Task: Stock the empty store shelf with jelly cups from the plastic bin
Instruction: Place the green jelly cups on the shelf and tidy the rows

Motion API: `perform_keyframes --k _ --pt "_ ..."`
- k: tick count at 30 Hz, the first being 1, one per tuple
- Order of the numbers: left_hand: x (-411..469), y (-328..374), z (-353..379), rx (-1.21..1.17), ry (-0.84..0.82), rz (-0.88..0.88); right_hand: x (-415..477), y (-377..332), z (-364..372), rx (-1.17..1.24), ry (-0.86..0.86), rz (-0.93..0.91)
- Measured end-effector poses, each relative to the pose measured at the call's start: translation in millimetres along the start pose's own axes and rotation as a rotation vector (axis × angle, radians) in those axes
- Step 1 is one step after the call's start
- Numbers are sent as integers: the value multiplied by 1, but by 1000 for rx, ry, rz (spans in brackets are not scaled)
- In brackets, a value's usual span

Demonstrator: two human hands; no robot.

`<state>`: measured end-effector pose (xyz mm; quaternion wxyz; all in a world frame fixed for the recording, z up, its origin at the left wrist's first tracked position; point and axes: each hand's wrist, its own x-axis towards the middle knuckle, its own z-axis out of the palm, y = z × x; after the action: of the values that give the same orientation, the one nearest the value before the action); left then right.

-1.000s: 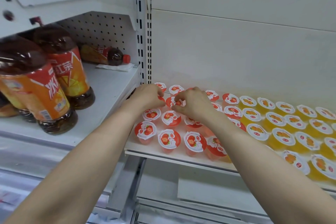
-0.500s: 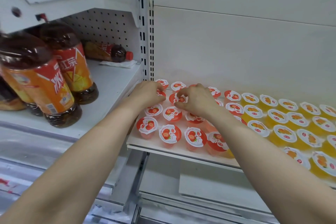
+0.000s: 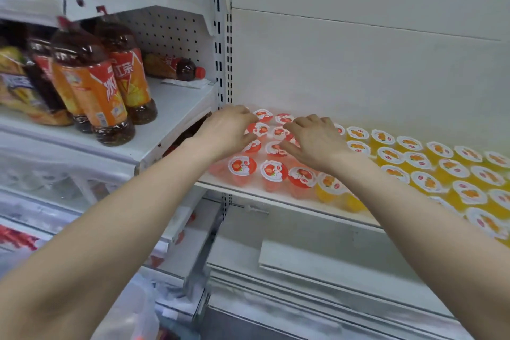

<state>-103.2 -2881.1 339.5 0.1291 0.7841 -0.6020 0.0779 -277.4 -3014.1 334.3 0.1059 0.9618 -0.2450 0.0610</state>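
I have one view to steer by, the wide-angle camera worn on the person's head. It looks forward and down along both forearms onto the shelf (image 3: 256, 193) at close range, with the left hand (image 3: 226, 132) and right hand (image 3: 314, 141) at arm's length near mid-frame. The lens faces the white back panel (image 3: 358, 77) from slightly left of square, so the neighbouring bay of bottles (image 3: 93, 91) fills my left side. Lower shelving runs along the bottom, and straight edges bow near the borders.
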Motion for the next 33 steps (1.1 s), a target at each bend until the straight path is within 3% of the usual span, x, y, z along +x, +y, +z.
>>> perform_keyframes --k 12,21,27,33 --pt "-103 28 -38 87 129 233 -114 -49 -46 -129 65 39" --pt "-238 -20 -93 88 182 378 -195 -183 -98 -167 155 57" --pt "-344 -78 -113 94 182 367 -225 -290 -106 -151 125 -8" --pt "-438 -143 -101 47 185 199 -219 -370 -88 -94 79 -114"
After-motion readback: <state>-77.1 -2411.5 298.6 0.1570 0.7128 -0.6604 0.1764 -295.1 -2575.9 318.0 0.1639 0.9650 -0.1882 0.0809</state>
